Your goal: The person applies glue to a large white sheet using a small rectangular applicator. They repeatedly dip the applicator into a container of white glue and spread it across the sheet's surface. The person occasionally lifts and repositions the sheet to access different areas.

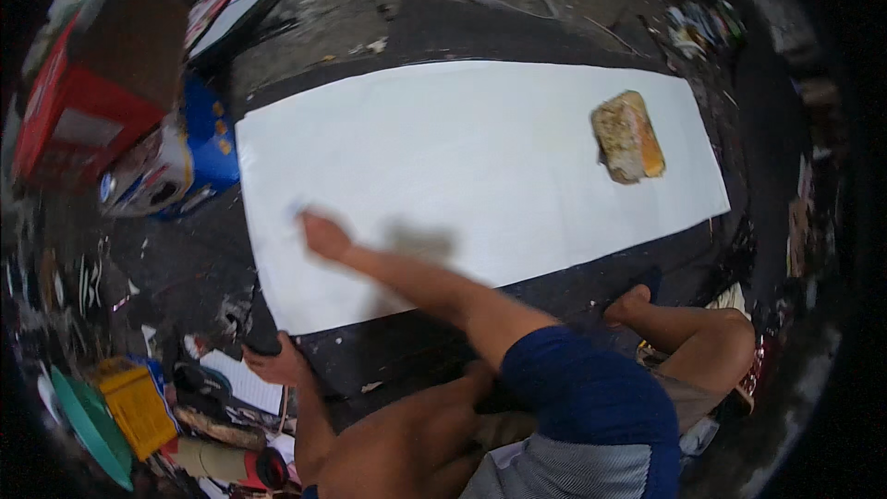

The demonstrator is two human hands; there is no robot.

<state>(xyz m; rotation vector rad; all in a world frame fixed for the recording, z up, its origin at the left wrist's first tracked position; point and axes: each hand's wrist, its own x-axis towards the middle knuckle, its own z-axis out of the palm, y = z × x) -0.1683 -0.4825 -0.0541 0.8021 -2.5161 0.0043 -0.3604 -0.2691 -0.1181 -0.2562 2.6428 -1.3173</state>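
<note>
A large white sheet [480, 139] lies spread over a dark mat in front of me. My right hand [325, 235], blurred by motion, is over the sheet's left part with its fingers closed. A small pale thing at the fingertips is too smeared to name. Below the sheet's lower left corner, my left hand [280, 362] grips a small black object [262, 345] whose kind I cannot make out. Toward the sheet's right end rests a rough tan and orange block [629, 137], like a worn stone or brick.
A red carton [88, 120] and a blue and white box [208, 143] stand against the left side. At lower left lie a green disc-shaped thing [91, 430], a yellow packet [139, 407], papers [245, 381] and a cylinder [212, 462]. A bare foot [628, 305] is near the sheet's lower right edge.
</note>
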